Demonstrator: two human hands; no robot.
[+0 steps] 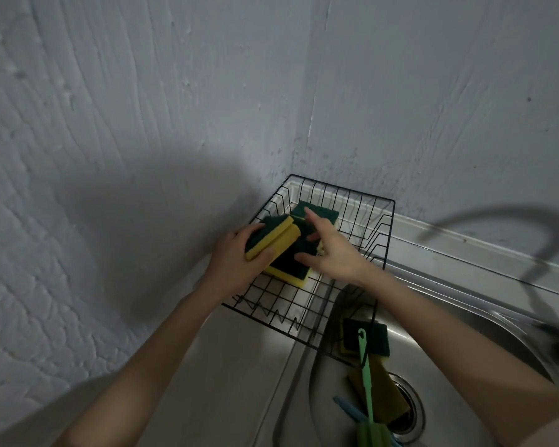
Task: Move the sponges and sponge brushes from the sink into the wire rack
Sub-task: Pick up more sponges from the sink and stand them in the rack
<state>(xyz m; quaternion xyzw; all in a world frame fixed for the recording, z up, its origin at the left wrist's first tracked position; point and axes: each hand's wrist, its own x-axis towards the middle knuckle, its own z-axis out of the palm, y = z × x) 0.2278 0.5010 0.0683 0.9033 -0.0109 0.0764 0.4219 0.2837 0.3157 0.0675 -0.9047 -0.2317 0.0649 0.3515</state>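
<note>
Yellow-and-green sponge (269, 241) sits gripped in the left hand (239, 256) over the wire rack (362, 221); the right hand (331, 250) fingers spread loose, holding nothing. Set it flat beside those below (more wait in the sink (433, 317)).

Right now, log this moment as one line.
left hand: grips sponge over wire rack | right hand: open | sink: items remain

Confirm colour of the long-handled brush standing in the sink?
Light green brush, seen in the head view, leaning in the sink.
</note>
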